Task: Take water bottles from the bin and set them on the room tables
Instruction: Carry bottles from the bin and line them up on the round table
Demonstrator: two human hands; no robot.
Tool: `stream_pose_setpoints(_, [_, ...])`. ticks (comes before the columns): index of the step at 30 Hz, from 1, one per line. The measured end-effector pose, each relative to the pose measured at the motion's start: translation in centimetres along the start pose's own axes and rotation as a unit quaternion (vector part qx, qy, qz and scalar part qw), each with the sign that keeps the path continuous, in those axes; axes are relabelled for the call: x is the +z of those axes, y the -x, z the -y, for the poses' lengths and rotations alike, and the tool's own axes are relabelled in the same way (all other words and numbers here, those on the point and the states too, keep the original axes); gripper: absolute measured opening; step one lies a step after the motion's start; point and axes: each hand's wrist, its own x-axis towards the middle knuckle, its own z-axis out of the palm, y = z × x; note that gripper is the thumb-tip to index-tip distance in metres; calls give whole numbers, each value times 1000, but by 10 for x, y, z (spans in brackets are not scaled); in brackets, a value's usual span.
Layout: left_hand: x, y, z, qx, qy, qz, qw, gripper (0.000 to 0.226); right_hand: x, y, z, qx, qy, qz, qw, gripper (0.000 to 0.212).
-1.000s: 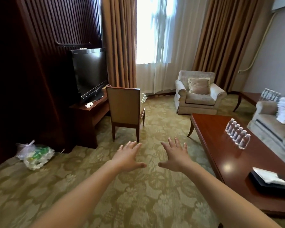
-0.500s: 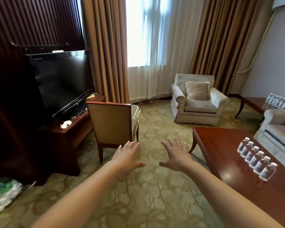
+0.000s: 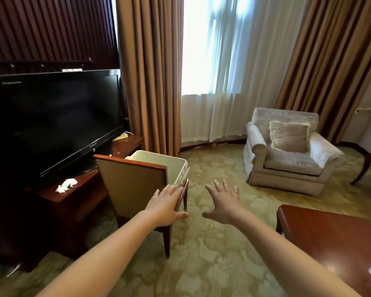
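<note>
Water bottles are in neither hand: the fingers [image 3: 220, 185] are spread wide and empty, with the left hand [image 3: 165, 203] and right hand [image 3: 225, 203] stretched forward, likely toward the cream bin [image 3: 159, 162] on the chair [image 3: 133, 185] just beyond. Its contents are hidden. The counter [image 3: 330, 236] lies at right.

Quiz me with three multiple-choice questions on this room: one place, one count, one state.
1. Where does the cream plastic bin sit? A on the tan-backed wooden chair; B on the carpet; C on the television stand.
2. How many fringed cushions lie on the pale upholstered armchair? A none; B one; C three.
3. How are the left hand and right hand? A open, empty; B gripping bottles; C clenched fists.
Answers: A, its rim shows behind the chair back; B, only one leans there; A, fingers spread, nothing held.
</note>
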Motion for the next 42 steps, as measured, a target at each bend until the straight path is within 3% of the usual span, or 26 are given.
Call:
stream_pose_setpoints(7, [8,-131,0,-23,10,22,999,94,-8,-124,-64,-22,-13,24,999,97])
stream_pose_setpoints(15, [20,-307,17,-63,26,-12,998,93,-15,-294,-130,-54,18,22,998,96])
stream_pose_setpoints(29, [23,-513,97,-190,31,29,981,94,-21,-557,-158,-170,5,72,983,95])
stream_pose_setpoints(35, [30,-569,128,-303,57,3,951,92,-13,-667,-139,-288,37,95,952,95])
stream_pose_setpoints(42, [40,-607,140,-474,112,-35,873,93,-12,-766,-107,-450,99,127,879,95])
